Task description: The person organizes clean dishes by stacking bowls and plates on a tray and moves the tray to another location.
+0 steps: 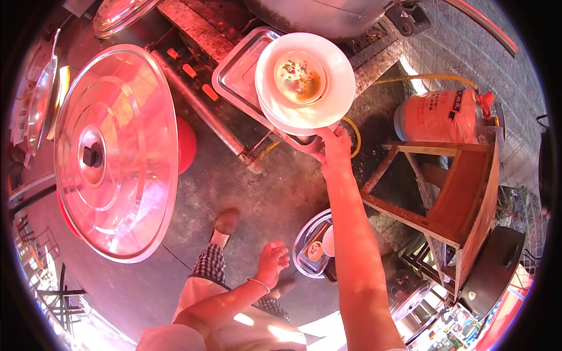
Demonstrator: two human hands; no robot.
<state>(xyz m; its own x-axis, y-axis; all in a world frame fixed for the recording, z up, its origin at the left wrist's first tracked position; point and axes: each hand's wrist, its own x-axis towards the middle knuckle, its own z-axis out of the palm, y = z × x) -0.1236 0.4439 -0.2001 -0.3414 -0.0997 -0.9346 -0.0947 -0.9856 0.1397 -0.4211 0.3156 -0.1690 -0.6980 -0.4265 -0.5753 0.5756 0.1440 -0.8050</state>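
My right hand (334, 145) grips the near rim of a wide white bowl (305, 116), its fingers partly hidden beneath it. Inside the wide bowl sits a smaller white bowl (326, 83) containing liquid with chopped green and red bits (298, 79). Below and to the left of them lies a rectangular metal tray (239, 81), partly covered by the wide bowl. My left hand (272, 262), with a bracelet at its wrist, hangs in front of my body with its fingers loosely curled and nothing in them.
A large round metal lid (116, 153) stands at the left. Behind the bowls is a big metal pot (316, 15) on a stove frame (202, 105). To the right are a gas cylinder (439, 116) and a wooden stand (461, 193). A round metal basin (303, 267) with small items lies below.
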